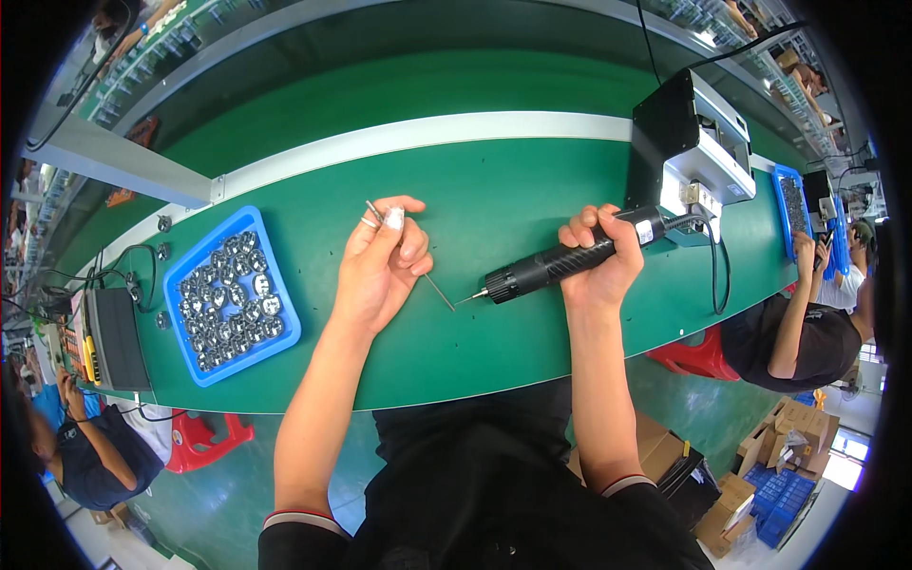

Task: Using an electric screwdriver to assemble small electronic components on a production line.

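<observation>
My right hand [600, 256] grips a black electric screwdriver [560, 261] lying nearly level, its bit pointing left toward my other hand. My left hand [382, 261] holds a thin bent metal rod [439, 292]; one end sticks up past the fingertips, the other reaches down to the right near the screwdriver's tip. A small pale part [393, 219] sits pinched at the fingertips. Both hands hover over the green table [494, 204].
A blue tray [233, 294] of several small round metal parts lies left of my left hand. A black power box [689, 142] with a cable stands at the right. Other people work at the far left [71, 446] and right [807, 328]. Red stools stand below the table edge.
</observation>
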`<state>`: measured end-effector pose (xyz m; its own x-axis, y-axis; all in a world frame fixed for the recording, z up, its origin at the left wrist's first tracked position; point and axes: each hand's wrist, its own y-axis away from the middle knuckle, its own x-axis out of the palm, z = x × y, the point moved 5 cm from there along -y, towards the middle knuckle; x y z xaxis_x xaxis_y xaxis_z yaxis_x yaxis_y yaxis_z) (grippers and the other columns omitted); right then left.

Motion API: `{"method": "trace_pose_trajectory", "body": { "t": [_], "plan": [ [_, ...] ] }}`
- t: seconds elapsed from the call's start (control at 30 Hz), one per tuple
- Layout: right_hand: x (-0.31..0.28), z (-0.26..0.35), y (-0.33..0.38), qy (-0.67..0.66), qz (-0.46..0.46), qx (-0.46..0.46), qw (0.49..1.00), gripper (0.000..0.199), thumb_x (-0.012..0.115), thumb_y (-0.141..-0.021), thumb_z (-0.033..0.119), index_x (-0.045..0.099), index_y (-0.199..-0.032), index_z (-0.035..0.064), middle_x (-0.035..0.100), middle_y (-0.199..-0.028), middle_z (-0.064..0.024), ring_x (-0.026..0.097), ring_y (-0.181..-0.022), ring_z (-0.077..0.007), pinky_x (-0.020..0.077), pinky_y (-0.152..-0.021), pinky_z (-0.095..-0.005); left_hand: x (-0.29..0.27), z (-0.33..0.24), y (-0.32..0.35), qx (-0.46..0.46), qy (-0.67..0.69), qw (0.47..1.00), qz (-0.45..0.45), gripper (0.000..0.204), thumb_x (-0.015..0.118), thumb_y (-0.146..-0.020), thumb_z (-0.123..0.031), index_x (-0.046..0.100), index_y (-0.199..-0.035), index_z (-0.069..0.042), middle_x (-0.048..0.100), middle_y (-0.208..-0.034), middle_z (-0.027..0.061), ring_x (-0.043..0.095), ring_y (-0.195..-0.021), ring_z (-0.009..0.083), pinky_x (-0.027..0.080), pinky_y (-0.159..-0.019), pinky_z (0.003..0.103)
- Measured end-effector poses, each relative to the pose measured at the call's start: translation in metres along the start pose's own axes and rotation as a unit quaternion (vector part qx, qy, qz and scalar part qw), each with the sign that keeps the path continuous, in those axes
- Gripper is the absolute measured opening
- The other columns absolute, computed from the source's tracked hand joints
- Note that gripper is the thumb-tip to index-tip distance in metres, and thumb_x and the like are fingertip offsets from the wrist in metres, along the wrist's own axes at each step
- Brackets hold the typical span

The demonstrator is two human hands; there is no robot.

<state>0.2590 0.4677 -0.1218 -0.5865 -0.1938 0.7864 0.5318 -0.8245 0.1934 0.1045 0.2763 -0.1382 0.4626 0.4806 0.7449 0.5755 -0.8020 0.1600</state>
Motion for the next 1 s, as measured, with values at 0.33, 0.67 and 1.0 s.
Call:
{"method": "trace_pose_trajectory", "body": {
  "t": [0.33,0.67,1.0],
  "plan": [
    [-0.002,0.006,0.003,0.045,0.027,0.018,0.998,0.021,0.063,-0.089,0.021,0.059,-0.100,0.0035,0.060,-0.093,-0.0125,0.055,-0.082,-0.0208,0.0463,-0.078,-0.0359,0.015,-0.013,0.009,0.032,-0.036,0.998,-0.052,0.026,0.049,-0.105,-0.020,0.061,-0.119,-0.001,0.050,-0.078,0.0004,0.043,-0.071,0.0088,0.039,-0.067,0.025],
    [-0.025,0.046,0.045,0.219,0.093,0.136,0.962,0.036,0.062,-0.097,0.030,0.060,-0.115,-0.0013,0.066,-0.093,-0.0105,0.063,-0.077,-0.0190,0.0510,-0.065,-0.0323,-0.026,-0.058,0.090,0.037,-0.168,0.983,-0.060,0.024,0.058,-0.099,-0.013,0.068,-0.110,0.005,0.065,-0.084,0.0098,0.052,-0.066,0.0118,0.048,-0.062,0.028],
    [-0.048,0.054,0.052,0.331,-0.002,0.240,0.913,0.036,0.062,-0.098,0.029,0.061,-0.100,-0.0075,0.071,-0.081,-0.0199,0.069,-0.062,-0.0233,0.0580,-0.054,-0.0325,-0.028,-0.051,0.103,0.067,-0.230,0.965,-0.103,0.030,0.060,-0.099,-0.011,0.059,-0.126,0.002,0.070,-0.087,0.0150,0.060,-0.068,0.0147,0.049,-0.062,0.026]
  ]
}}
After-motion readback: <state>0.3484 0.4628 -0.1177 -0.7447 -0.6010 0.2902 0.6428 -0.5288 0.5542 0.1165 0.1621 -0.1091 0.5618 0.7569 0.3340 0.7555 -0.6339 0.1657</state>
